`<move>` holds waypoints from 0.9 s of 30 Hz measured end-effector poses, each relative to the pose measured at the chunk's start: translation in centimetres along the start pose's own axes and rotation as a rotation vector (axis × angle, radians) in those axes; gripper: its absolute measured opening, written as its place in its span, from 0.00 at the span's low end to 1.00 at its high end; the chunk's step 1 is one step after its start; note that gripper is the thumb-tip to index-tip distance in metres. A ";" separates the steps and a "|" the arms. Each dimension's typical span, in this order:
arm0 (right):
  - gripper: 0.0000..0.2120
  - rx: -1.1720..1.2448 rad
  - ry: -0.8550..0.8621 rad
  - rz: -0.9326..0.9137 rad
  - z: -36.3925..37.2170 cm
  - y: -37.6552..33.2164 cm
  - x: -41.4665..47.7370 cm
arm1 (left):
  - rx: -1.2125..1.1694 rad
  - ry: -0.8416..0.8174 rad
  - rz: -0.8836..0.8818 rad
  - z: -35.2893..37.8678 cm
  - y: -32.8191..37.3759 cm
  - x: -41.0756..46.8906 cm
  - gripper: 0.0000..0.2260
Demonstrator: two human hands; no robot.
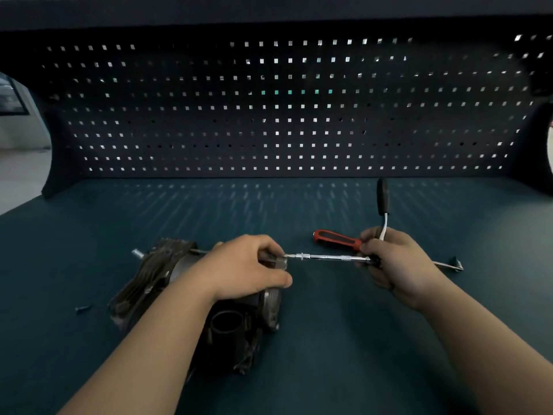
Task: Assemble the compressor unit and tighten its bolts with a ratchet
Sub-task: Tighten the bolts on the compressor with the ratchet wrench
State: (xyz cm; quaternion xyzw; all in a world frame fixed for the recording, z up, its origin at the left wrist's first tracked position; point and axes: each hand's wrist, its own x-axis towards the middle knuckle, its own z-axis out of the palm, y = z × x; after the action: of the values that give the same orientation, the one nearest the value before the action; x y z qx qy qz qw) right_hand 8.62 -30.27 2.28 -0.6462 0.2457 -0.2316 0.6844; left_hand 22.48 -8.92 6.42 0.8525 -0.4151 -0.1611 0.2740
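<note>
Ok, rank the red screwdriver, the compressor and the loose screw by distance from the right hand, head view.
1. Red screwdriver, just left of the right hand.
2. Compressor, centre-left, under the left hand.
3. Loose screw, far left.

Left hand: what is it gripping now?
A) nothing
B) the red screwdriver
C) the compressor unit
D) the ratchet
C: the left hand curls its fingers over the end of the compressor unit, while the right hand holds the ratchet to it.
</note>
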 end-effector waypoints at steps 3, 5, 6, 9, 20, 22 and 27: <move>0.08 0.051 0.020 0.022 0.1 0.7 0.2 | -0.268 0.006 0.036 -2.3 -1.8 -0.8 0.11; 0.08 0.132 0.030 0.066 0.2 1.5 0.2 | -0.141 -0.050 0.022 -3.5 -2.8 -1.1 0.11; 0.08 0.173 0.029 0.082 0.2 1.9 0.2 | -0.033 -0.100 0.010 -3.7 -3.0 -1.1 0.12; 0.09 0.191 0.031 0.100 0.6 2.7 0.2 | 0.089 -0.176 -0.051 -3.5 -2.5 -0.9 0.19; 0.09 0.235 0.003 0.098 0.6 2.0 -0.6 | 0.057 -0.116 -0.120 -2.6 -1.5 -1.0 0.22; 0.10 0.231 0.016 0.086 0.2 1.8 -1.0 | 0.050 -0.117 -0.108 -2.6 -1.4 -1.0 0.21; 0.09 0.197 0.037 0.073 -0.5 1.8 -2.2 | 0.051 -0.067 -0.104 -2.2 -1.6 -1.0 0.23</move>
State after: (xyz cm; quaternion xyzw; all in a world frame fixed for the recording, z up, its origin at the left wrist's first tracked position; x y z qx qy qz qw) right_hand 6.61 -29.11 0.55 -0.5621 0.2579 -0.2416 0.7478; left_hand 24.00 -6.58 7.22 0.8736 -0.3833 -0.1930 0.2295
